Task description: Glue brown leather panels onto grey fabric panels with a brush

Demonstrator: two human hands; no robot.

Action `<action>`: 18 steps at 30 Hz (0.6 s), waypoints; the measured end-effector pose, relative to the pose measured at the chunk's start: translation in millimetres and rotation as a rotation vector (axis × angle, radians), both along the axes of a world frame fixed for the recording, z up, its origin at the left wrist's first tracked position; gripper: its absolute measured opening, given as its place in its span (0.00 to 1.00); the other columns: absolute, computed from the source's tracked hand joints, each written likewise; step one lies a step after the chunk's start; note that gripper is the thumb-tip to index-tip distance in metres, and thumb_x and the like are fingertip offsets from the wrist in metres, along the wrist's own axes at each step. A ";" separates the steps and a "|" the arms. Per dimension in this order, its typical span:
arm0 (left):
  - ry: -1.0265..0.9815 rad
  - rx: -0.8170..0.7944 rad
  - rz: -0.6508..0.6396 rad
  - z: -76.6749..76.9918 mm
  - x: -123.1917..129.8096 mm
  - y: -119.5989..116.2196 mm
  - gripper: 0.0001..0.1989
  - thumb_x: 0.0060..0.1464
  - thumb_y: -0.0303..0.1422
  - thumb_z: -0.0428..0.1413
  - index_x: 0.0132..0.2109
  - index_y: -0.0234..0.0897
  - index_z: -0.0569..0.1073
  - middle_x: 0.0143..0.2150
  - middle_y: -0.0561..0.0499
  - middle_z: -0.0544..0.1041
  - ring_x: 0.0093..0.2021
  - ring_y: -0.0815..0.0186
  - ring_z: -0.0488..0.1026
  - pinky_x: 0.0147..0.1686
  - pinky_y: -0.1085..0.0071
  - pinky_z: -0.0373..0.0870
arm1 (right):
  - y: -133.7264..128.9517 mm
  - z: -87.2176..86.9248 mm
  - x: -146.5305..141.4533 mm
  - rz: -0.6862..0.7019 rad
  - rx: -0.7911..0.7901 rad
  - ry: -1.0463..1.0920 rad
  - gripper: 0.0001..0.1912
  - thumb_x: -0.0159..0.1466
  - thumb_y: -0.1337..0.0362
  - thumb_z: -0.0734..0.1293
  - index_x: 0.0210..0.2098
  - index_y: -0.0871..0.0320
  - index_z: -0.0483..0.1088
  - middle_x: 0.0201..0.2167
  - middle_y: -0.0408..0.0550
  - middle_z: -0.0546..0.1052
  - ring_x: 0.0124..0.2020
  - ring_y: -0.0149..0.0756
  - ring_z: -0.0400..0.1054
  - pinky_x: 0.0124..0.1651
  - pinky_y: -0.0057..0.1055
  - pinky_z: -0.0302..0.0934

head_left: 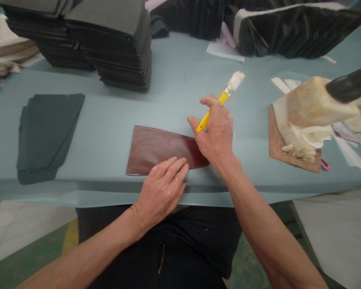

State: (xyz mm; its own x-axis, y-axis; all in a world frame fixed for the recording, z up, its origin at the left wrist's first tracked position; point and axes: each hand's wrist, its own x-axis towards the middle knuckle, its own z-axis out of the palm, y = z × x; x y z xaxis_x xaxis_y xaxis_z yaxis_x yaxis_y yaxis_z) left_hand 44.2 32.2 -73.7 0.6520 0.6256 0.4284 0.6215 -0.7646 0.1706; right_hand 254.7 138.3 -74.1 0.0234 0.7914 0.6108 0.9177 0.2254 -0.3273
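Observation:
A dark reddish-brown, glossy flat piece [156, 146] lies near the front edge of the table. My left hand [165, 184] rests on its lower edge, palm down, fingers stretched out and holding nothing. Over the piece's right end is my right hand [215, 130], closed around the yellow handle of a brush [222, 98]. The brush's white, coated bristles point up and away to the right. Part of the piece's right end is hidden under my right hand.
Dark sheets [48, 132] lie at the left, with tall dark stacks [117, 44] behind. At the right, a glue-crusted container [307, 104] stands on a brown board [276, 140], near white strips [349, 150]. More dark bundled pieces [289, 32] stand at the back.

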 end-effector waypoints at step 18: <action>-0.028 -0.063 0.042 -4.4 4.8 -6.4 0.21 0.71 0.30 0.55 0.67 0.28 0.73 0.68 0.39 0.79 0.68 0.50 0.73 0.68 0.56 0.71 | 28.8 -16.4 -29.0 0.023 -0.190 -0.102 0.26 0.76 0.50 0.65 0.66 0.58 0.66 0.67 0.64 0.74 0.68 0.58 0.66 0.71 0.60 0.58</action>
State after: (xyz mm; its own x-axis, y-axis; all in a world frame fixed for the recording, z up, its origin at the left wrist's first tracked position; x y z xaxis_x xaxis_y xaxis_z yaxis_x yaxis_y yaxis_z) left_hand 48.9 25.9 -78.1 0.6128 0.6787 0.4047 0.6475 -0.7249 0.2352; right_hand 225.7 167.1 -90.5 -0.0498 0.8924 0.4484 0.9436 0.1892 -0.2718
